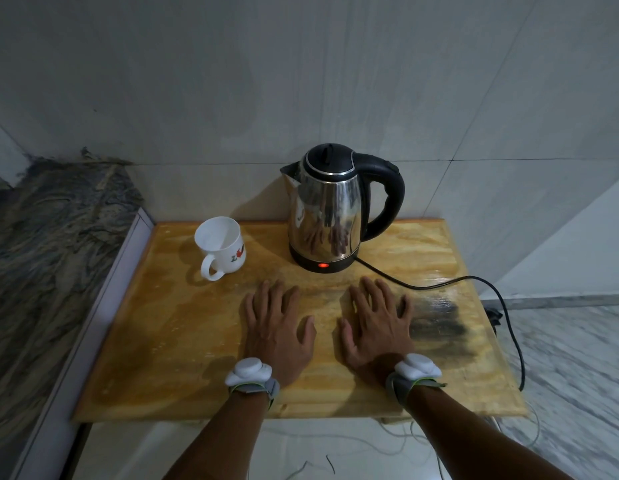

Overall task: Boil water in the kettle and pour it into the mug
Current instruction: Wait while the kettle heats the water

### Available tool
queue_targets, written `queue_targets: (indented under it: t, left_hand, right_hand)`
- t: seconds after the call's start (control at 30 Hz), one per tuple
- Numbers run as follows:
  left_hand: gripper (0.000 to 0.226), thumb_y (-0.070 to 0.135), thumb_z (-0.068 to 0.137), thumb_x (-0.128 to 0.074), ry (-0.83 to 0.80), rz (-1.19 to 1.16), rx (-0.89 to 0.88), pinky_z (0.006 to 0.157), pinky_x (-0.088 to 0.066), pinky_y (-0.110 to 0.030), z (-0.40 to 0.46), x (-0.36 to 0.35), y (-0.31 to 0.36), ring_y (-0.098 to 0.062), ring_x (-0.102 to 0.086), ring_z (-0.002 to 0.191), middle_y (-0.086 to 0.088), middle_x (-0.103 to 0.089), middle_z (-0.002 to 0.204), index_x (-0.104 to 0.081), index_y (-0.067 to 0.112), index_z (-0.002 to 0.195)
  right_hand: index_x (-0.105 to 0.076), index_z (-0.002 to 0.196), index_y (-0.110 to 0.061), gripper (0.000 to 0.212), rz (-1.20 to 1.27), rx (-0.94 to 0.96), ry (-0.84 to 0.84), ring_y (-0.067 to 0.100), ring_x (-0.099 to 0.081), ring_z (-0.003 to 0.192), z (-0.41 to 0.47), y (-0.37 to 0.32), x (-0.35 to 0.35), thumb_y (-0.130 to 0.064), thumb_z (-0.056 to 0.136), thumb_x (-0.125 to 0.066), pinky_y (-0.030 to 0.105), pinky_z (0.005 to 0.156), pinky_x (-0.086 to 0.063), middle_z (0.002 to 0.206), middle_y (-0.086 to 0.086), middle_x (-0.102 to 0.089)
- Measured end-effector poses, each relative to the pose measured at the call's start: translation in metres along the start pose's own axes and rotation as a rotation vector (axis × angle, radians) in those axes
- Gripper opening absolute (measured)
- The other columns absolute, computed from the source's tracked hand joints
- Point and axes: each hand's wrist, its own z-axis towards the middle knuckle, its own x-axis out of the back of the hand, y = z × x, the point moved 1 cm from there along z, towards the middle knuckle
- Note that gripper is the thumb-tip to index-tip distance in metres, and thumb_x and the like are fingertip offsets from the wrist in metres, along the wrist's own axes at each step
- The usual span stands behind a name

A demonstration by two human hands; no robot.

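A steel kettle (327, 206) with a black lid and a black handle on its right stands on its black base at the back of the wooden table (162, 341). A red light (323, 265) glows on the base. To its left stands a white mug (222, 246) with a red pattern, upright, its handle toward me. My left hand (278, 332) and my right hand (373, 327) lie flat on the table in front of the kettle, fingers straight, holding nothing.
A black power cord (474, 282) runs from the kettle base rightward over the table's right edge and down. A dark marble counter (48, 251) sits to the left. A tiled wall stands right behind the table. Thin white wires hang below the front edge.
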Motion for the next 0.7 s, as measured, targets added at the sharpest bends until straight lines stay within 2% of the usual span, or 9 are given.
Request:
queue_targets:
  t: [0.7]
  left_hand:
    - [0.06,0.055,0.091,-0.053,0.005,-0.011,0.002,0.118,-0.028,-0.061,-0.0001,0.0031,0.0015,-0.037,-0.041,0.146,-0.009,-0.051,0.15,-0.054,0.024,0.143]
  right_hand:
    - [-0.038,0.145,-0.028,0.068,-0.008,-0.018,0.021,0.024,-0.024,0.144,0.0,-0.0031,0.0041,-0.063,0.086,-0.037,0.067,0.107,-0.019,0.154,0.002,-0.034]
